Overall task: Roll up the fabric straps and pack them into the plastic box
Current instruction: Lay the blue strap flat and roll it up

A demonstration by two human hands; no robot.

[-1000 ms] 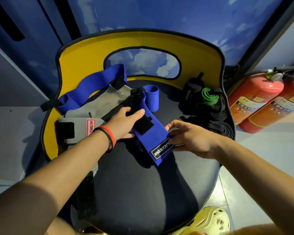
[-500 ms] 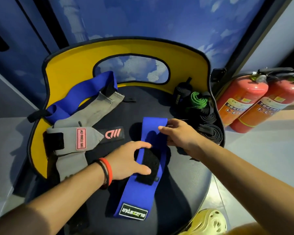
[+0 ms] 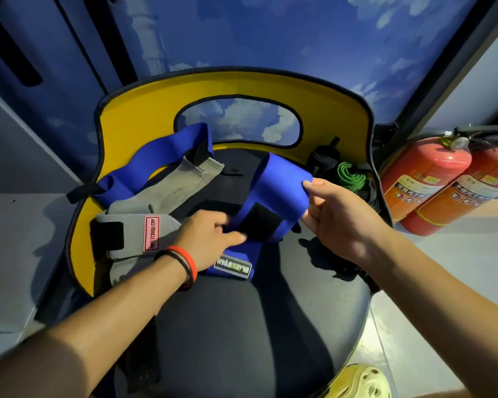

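A blue fabric strap [image 3: 279, 185] with a black velcro patch is folded over itself above the black seat [image 3: 242, 326]. My right hand [image 3: 337, 214] pinches its raised far edge between thumb and fingers. My left hand [image 3: 207, 239] grips the strap's lower part beside the velcro; the labelled end lies flat under it. A second blue strap [image 3: 158, 165] and two grey straps [image 3: 181, 188] lie at the seat's left. Rolled black and green straps [image 3: 350, 175] sit at the back right. No plastic box is visible.
The yellow chair back [image 3: 156, 116] curves round the seat's rear and left side. Two red fire extinguishers [image 3: 431, 179] stand on the floor at the right. A pale shoe [image 3: 360, 383] shows at the bottom right.
My right hand has lifted the strap's far end and folded it back toward me. The strap lay flat and long before. My left hand stayed beside the velcro patch.
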